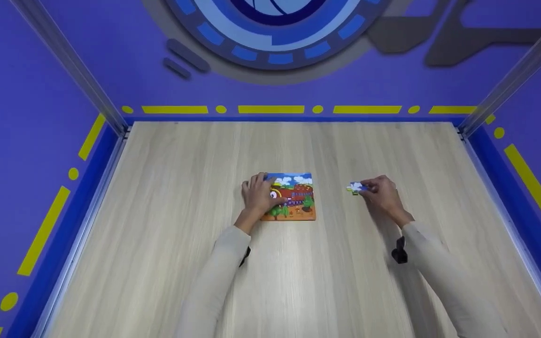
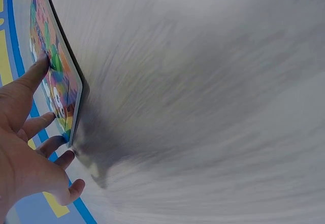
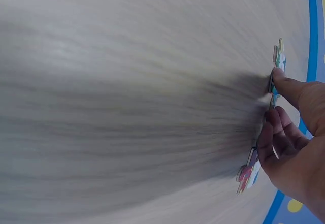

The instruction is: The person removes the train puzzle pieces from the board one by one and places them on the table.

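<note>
Picture panel [image 1: 296, 193] and knobbed puzzle piece [image 1: 356, 187], one at each hand.
Left wrist: panel square-cornered, its pale edge thick, colours bright; left hand [image 2: 28, 168] spread, thumb on the print, other fingers fanned along one side. Right wrist: puzzle piece edge-on, tabs notched; right hand [image 3: 297, 168] pinching it between thumb and fingertips. Second piece [image 3: 248, 173], red-printed, beside the fingers, contact unclear; not distinguishable from the head. Head: panel flat near the middle of the surface [image 1: 294, 272], showing red train, clouds and trees; puzzle piece well apart to its right, cloud-printed. Surface pale wood-grain; walls [image 1: 125, 56] purple-blue with yellow dashes [image 1: 270, 109]; corner posts [image 1: 66, 65] metal; sleeves [image 1: 227, 253] cream, long.
</note>
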Demonstrator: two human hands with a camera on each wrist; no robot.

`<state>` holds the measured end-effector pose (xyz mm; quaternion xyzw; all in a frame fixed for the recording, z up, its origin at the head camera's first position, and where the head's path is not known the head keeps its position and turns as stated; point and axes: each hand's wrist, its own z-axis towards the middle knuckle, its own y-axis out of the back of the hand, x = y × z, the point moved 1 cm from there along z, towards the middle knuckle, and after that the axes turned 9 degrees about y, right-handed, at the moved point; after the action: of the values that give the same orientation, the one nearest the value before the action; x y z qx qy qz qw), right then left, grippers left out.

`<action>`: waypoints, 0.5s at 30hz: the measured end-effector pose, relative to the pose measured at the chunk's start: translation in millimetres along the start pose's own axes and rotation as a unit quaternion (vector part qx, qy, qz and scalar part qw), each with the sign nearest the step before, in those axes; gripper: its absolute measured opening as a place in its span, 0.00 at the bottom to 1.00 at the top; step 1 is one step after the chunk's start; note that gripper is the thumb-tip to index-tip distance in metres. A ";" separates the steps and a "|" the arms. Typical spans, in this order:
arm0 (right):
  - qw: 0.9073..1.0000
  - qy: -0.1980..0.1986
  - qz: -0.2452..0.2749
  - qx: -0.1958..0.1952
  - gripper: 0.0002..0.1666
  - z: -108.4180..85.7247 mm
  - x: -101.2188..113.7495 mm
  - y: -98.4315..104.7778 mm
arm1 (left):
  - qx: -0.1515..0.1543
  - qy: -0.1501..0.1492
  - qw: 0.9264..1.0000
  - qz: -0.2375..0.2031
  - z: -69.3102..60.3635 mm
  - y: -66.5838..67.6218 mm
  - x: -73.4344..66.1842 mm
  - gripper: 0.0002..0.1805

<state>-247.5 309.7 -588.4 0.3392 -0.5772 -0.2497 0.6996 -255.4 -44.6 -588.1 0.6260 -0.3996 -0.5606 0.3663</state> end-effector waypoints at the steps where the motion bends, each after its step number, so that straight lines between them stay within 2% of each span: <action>1: 1.000 -0.003 -0.007 0.001 0.18 0.0 0.7 -0.2 | 0.000 -0.002 1.000 0.001 -0.1 0.0 0.5 0.44; 6: 0.999 -0.002 -0.045 0.000 0.18 0.1 3.0 -3.2 | -0.005 -0.011 1.000 0.001 -0.9 -0.3 3.6 0.44; 10: 0.998 0.004 -0.061 -0.008 0.19 0.1 2.7 -4.0 | -0.012 -0.022 0.999 -0.020 -0.9 0.4 4.3 0.44; 15: 0.999 -0.005 -0.047 -0.012 0.19 -1.8 1.1 -4.1 | 0.008 -0.045 0.998 -0.042 -2.4 0.7 6.1 0.42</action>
<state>-245.4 306.5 -591.0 0.3565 -0.5610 -0.2908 0.6882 -252.8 -50.4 -589.7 0.6197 -0.3934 -0.5997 0.3187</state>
